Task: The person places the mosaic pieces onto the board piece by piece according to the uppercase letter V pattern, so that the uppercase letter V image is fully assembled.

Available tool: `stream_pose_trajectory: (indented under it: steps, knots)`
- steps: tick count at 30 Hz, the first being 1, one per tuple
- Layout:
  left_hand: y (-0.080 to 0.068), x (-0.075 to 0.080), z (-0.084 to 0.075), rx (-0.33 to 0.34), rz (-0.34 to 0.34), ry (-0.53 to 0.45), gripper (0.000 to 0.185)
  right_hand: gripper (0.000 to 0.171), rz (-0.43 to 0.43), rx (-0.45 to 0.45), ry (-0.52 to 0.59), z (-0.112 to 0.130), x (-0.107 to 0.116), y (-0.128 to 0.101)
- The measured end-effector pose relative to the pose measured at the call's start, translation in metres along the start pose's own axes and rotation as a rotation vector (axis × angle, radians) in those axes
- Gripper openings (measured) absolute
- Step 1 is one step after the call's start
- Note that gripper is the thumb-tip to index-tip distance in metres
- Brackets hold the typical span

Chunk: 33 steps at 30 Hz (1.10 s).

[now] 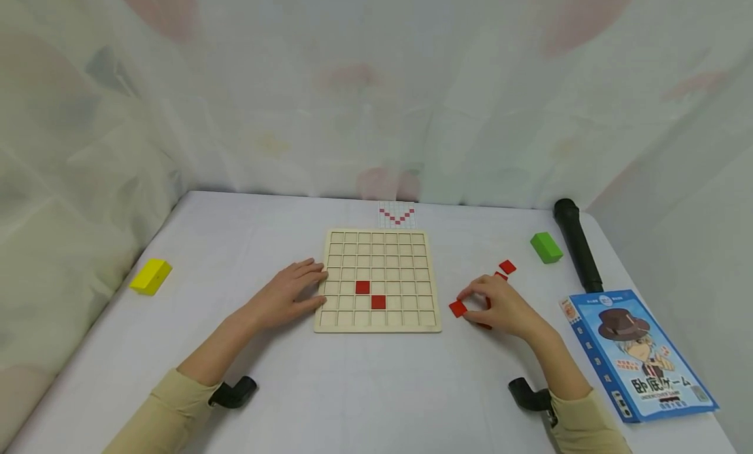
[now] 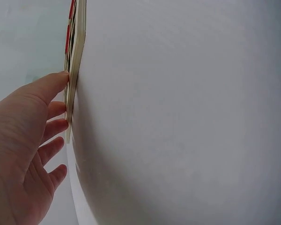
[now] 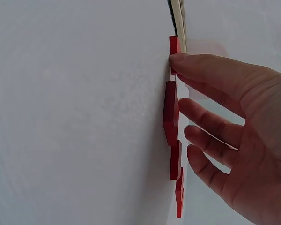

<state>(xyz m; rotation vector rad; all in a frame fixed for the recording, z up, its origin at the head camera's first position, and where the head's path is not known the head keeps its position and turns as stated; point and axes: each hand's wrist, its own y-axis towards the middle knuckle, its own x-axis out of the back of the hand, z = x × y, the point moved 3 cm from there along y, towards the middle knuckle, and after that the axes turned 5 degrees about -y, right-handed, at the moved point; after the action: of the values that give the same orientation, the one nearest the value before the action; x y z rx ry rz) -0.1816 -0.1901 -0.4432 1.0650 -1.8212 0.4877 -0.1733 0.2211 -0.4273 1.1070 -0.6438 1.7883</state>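
Note:
A wooden grid board (image 1: 376, 245) lies in the middle of the white table, with two red tiles (image 1: 363, 287) set in its cells. My left hand (image 1: 294, 291) rests flat at the board's left edge, its straight fingers (image 2: 56, 80) touching the rim of the board (image 2: 77, 47). Right of the board, my right hand (image 1: 497, 304) hovers low over several loose red tiles (image 3: 170, 112). Its index fingertip (image 3: 178, 60) touches one red tile (image 1: 457, 308) lying flat on the table. Other loose tiles (image 1: 507, 266) lie just beyond the hand.
A small card with a red V pattern (image 1: 397, 214) sits behind the board. A yellow block (image 1: 151, 275) lies far left; a green block (image 1: 546, 247), a black cylinder (image 1: 576, 251) and a blue game box (image 1: 638, 353) lie at the right. Pale curtains surround the table.

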Motion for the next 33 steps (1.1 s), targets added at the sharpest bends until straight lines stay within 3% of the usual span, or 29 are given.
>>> stream_pose_trajectory:
  steps: [11, 19, 26, 33]
  knots:
    - [-0.001, 0.0, 0.0, -0.008, -0.009, -0.012, 0.055, 0.022, -0.022, -0.082, -0.052, -0.004, 0.0, -0.001]
    - [-0.001, -0.001, 0.0, 0.017, 0.014, -0.025, 0.055, 0.021, -0.074, -0.061, -0.031, 0.003, 0.002, 0.008]
    - [-0.001, 0.001, -0.002, 0.035, 0.031, -0.036, 0.056, 0.023, -0.12, -0.002, 0.019, 0.023, -0.004, 0.031]
    - [-0.001, 0.0, -0.002, 0.047, 0.032, -0.043, 0.056, 0.029, -0.071, -0.01, 0.053, 0.056, -0.024, 0.066]
